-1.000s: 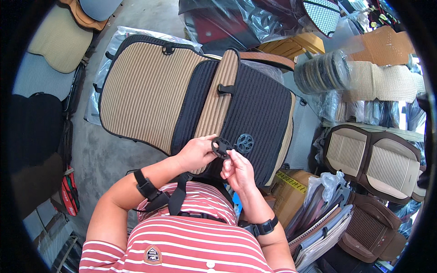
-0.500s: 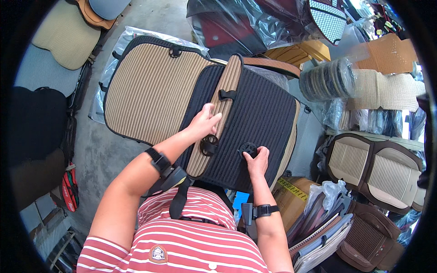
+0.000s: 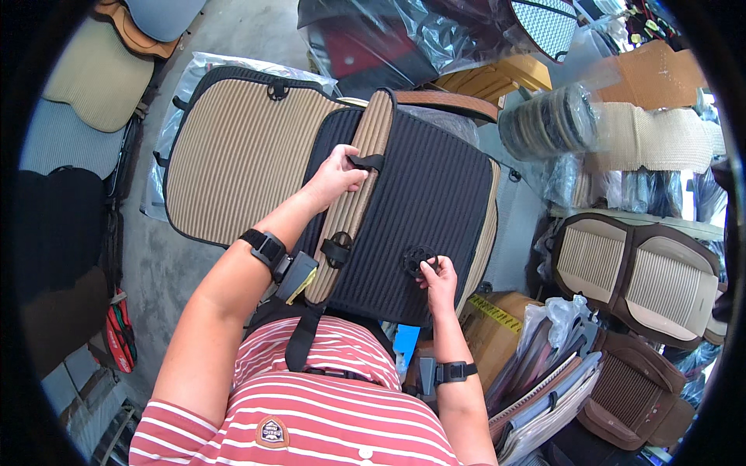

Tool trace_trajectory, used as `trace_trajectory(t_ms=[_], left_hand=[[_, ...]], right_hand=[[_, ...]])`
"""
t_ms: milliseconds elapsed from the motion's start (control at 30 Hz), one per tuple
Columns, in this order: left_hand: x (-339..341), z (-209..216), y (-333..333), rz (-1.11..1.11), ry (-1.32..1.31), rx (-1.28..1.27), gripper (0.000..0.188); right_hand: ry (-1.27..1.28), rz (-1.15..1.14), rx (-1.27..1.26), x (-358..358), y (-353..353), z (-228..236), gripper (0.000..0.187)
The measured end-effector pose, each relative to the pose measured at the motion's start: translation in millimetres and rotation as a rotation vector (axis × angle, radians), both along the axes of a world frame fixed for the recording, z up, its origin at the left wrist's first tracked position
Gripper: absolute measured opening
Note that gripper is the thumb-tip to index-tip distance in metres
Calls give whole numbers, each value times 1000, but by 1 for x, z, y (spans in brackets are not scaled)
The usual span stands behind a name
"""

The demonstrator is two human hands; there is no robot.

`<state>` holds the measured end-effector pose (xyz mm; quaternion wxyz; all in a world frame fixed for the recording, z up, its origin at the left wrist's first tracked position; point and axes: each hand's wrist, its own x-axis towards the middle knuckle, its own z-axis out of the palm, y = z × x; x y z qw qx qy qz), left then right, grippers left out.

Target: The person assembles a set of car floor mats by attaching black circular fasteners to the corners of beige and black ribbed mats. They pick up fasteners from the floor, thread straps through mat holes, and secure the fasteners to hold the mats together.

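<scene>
One black disc (image 3: 336, 250) already sits low on the tan roll (image 3: 350, 206); the upper strap (image 3: 373, 162) has none yet — your left hand (image 3: 336, 177) half-curls there, grip unclear. Your right hand (image 3: 442, 283) pinches the second disc (image 3: 413, 259) over the black panel (image 3: 435, 186).

Found pale lettering on a shield-shaped badge (image 3: 272, 432) on the striped shirt (image 3: 350, 419), too small to make out. Noticed a row of dark marks along yellow tape (image 3: 497, 314) on a carton (image 3: 486, 339), likewise unreadable. Saw light marks on a red bag (image 3: 120, 335) at far left, too small to tell as letters. Could read no word or number.
</scene>
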<state>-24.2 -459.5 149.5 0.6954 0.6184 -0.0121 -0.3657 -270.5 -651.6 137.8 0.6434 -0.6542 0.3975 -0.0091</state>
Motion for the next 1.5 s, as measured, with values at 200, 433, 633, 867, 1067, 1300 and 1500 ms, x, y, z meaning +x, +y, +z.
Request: trace_trajectory(t_ms=[200, 433, 633, 867, 1067, 1300, 1500], left_hand=[[5, 0, -2, -48, 121, -37, 33], [-2, -2, -13, -25, 135, 6, 26], [-6, -8, -21, -63, 41, 33, 23], [-16, -21, -18, -120, -465, -37, 10], [-21, -1, -10, -233, -115, -282, 9], [-34, 27, -7, -176, -357, -225, 14], [-39, 28, -6, -161, 1, -410, 8]], right_hand=[[-195, -102, 358, 27, 10, 42, 4], [-232, -50, 311, 59, 19, 68, 7], [-194, 39, 210, 91, 26, 70, 8], [-111, 144, 55, 122, 30, 68, 8], [-171, 171, -7, 117, 19, 68, 8], [-161, 288, -28, 116, 13, 83, 9], [-203, 244, 12, 115, 14, 87, 10]])
